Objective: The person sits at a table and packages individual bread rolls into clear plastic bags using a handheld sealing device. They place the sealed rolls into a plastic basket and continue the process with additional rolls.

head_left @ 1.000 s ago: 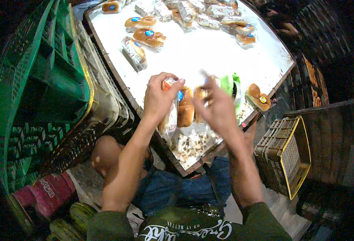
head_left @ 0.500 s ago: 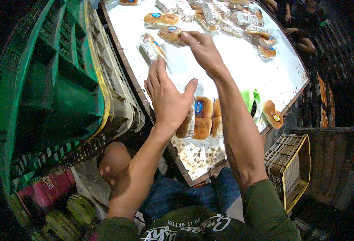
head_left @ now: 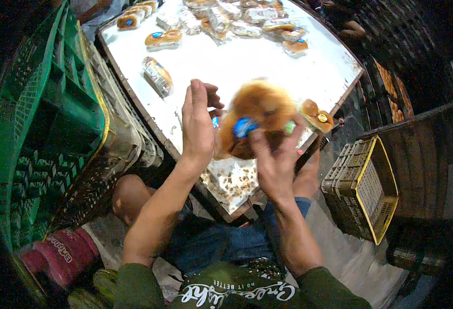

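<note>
My right hand grips a wrapped bread bun with a round blue label, lifted over the near part of the white table. Motion blurs the bun. Beside it my left hand is raised, palm turned inward, its fingers apart and slightly bent, holding nothing. Between the hands, the row of wrapped buns at the near end is mostly hidden; one blue label peeks out by my left fingers. Further off to the left lie a single wrapped bun and another with a blue label.
Several wrapped buns crowd the far side. A bun with a yellow label rests at the right edge. Green crates stand left, a yellow-rimmed crate on the floor right, a red gas cylinder lower left. Other people are partly visible beyond.
My right hand has come back toward me from the middle of the table with a bun, which has left its place there. My left hand has turned upright near the row. The view has shifted.
</note>
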### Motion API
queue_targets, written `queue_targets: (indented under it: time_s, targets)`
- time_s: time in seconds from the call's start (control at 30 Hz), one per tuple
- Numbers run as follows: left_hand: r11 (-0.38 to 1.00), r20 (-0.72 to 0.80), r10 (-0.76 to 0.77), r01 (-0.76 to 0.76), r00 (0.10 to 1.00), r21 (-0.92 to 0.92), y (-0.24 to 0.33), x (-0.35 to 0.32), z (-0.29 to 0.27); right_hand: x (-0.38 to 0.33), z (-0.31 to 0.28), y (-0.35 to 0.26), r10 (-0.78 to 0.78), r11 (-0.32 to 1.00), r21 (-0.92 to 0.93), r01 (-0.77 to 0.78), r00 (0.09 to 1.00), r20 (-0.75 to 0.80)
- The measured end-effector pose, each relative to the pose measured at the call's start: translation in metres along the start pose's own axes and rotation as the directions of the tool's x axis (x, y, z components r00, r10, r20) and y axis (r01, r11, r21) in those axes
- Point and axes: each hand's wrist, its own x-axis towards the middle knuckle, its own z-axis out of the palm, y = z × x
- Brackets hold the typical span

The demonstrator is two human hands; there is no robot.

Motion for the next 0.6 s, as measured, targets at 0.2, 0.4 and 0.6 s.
queue_targets:
  time_s: [0.2, 0.4, 0.6]
  targets:
    - [0.691, 0.298, 0.643, -0.702, 0.706, 0.171, 0.004, -0.033, 0.006, 0.016, -0.029, -0.042, -0.254, 0.964, 0.086, 0.253, 0.967, -0.005]
    - [0.564, 0.269, 0.727, -0.773, 0.632, 0.289, -0.004, -0.036, 0.02, -0.005, -0.008, -0.026, -0.257, 0.966, 0.008, 0.257, 0.966, -0.032]
    - [0.672, 0.061, 0.696, -0.679, 0.716, 0.294, -0.008, -0.043, -0.001, -0.03, -0.016, -0.016, -0.242, 0.943, -0.269, 0.196, 0.959, -0.149]
